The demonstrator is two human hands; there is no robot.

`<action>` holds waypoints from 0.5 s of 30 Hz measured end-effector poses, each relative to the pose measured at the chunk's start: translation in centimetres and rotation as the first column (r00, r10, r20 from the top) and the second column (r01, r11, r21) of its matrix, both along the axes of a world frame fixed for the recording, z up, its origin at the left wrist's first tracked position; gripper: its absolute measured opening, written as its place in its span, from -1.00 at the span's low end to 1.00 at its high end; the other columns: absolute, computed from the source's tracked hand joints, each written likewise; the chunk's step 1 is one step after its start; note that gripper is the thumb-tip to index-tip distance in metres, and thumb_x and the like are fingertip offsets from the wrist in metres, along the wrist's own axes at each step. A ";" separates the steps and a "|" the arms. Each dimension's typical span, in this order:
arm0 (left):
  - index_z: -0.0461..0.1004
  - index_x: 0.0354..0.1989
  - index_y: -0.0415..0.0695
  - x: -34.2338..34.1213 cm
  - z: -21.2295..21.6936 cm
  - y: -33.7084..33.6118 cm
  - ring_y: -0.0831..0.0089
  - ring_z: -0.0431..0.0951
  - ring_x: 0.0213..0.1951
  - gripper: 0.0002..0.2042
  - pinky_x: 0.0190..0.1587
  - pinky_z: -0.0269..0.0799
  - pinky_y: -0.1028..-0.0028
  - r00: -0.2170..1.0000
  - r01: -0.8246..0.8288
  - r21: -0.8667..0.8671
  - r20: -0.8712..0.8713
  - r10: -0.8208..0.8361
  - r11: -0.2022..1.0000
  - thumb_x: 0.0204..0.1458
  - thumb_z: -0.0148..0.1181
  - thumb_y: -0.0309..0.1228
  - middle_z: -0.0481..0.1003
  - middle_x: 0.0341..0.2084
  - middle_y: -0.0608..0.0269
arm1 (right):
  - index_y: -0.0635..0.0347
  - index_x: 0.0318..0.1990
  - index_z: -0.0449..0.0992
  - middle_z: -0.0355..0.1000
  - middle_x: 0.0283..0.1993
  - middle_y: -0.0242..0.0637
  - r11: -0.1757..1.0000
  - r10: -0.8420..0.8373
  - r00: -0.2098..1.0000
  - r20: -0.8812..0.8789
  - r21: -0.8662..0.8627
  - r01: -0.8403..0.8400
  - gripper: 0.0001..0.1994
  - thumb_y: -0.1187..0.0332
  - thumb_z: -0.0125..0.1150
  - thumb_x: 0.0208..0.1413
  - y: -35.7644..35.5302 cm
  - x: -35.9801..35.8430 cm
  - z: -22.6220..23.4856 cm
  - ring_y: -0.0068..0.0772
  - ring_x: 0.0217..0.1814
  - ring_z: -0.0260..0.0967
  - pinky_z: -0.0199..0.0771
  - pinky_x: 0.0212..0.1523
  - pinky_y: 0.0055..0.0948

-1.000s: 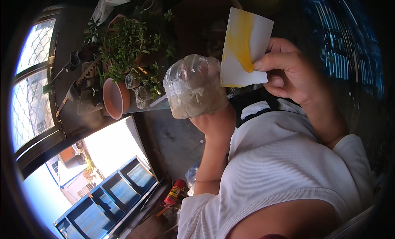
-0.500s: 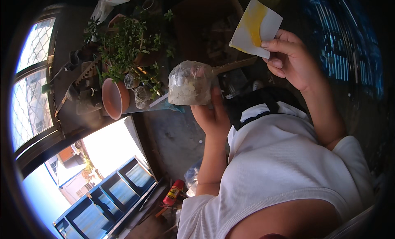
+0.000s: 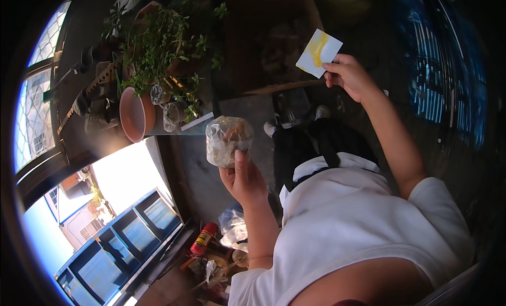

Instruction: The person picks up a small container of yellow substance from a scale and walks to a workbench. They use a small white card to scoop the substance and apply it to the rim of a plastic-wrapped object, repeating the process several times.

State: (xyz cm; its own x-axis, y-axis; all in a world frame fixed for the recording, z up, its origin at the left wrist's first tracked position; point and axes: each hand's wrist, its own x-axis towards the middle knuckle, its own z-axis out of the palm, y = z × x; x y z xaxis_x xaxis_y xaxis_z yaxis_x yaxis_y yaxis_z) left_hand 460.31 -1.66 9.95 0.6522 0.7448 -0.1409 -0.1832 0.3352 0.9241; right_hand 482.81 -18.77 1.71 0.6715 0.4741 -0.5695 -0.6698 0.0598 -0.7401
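Plastic cup (image 3: 225,142): above the grey floor (image 3: 197,171), and I've got it gripped in my left hand (image 3: 244,183), thumb on its side | white card (image 3: 318,52), yellow-streaked: I'm pinching it in my right hand (image 3: 345,76), well apart.

Grey floor (image 3: 191,171), latticed window (image 3: 38,108) (bright)

**Plastic vessel (image 3: 220,140) and streaked card (image 3: 318,53) held apart**

The rounded, see-through plastic vessel, clouded with whitish patches, sits in the left hand (image 3: 244,183). The white rectangular streaked card, marked by a curving yellow band, tilts in the right hand (image 3: 348,78).
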 end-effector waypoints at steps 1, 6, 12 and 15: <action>0.16 0.14 -0.34 -0.1 0.1 0.0 0.24 0.31 0.12 -0.55 0.22 0.12 0.28 1.000 -0.016 -0.017 -0.001 0.016 1.000 0.07 0.06 -0.52 0.30 0.07 0.00 | 0.35 -0.28 0.42 0.37 -0.48 -0.30 1.000 0.003 1.000 -0.014 0.009 -0.003 -0.89 0.48 0.09 0.07 0.5 0.8 -1.2 -0.54 -0.54 0.32 0.44 -0.45 -0.51; 0.16 0.14 -0.34 0.9 0.8 0.1 0.23 0.31 0.12 -0.54 0.21 0.12 0.26 1.000 0.017 -0.037 -0.018 -0.018 0.999 0.06 0.07 -0.50 0.30 0.07 0.00 | 0.38 -0.26 0.40 0.39 -0.41 -0.23 0.983 -0.145 0.983 -0.116 -0.131 0.129 -0.83 0.48 0.15 0.01 0.9 8.8 -14.1 -0.46 -0.49 0.38 0.56 -0.30 -0.42; 0.22 0.11 -0.33 0.8 0.6 1.1 0.25 0.33 0.11 -0.60 0.20 0.12 0.27 0.999 0.014 -0.029 0.045 -0.012 0.999 0.09 0.01 -0.49 0.35 0.04 0.02 | 0.21 -0.26 0.41 0.37 -0.47 -0.40 0.906 -0.075 0.971 0.229 -0.392 0.162 -0.78 0.36 0.28 -0.02 -0.1 6.7 -17.2 -0.62 -0.53 0.28 0.31 -0.54 -0.62; 0.20 0.14 -0.31 0.6 0.5 1.0 0.22 0.28 0.15 -0.57 0.24 0.04 0.23 0.994 0.028 -0.119 0.112 -0.015 0.992 0.08 0.01 -0.46 0.33 0.07 0.03 | 0.14 -0.33 0.40 0.36 -0.50 -0.50 0.985 -0.018 0.973 0.231 -0.162 0.057 -0.77 0.29 0.33 -0.04 1.4 5.1 -14.9 -0.71 -0.51 0.27 0.29 -0.51 -0.68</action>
